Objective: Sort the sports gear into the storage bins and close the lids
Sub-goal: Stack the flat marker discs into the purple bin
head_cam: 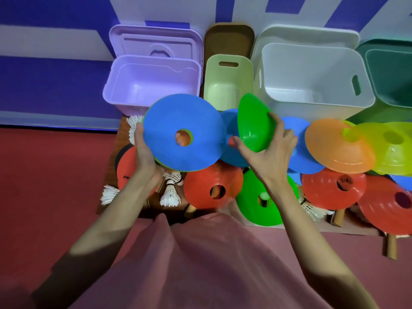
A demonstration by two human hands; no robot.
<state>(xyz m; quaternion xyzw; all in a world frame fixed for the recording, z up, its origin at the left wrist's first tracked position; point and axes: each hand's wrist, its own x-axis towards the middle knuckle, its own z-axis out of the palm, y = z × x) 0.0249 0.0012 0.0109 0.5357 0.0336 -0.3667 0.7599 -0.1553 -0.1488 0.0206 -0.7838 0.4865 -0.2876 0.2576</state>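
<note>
Collecting disc cones, bins all waiting open

Biggest risk here imo: the person's left hand (143, 150) is gripping a blue cone (182, 132) with a green edge peeking out under it, so probably a small stack, and it's being pinched only at its left rim, fingers curled underneath; if it tilts, the lower one could be sliding out onto the shuttlecocks (170, 192) below. The right hand (270, 155) is holding a green cone (254, 123) on edge, thumb on the inside, fingers curled over the rim, fairly wide spread, so it could be slipping while getting nested. Both are hovering over the back edge of the low board (109, 175), just in front of the purple bin (151, 83) and the pale green bin (228, 81). Red cones (214, 186) are sitting nearer the front edge.
</note>
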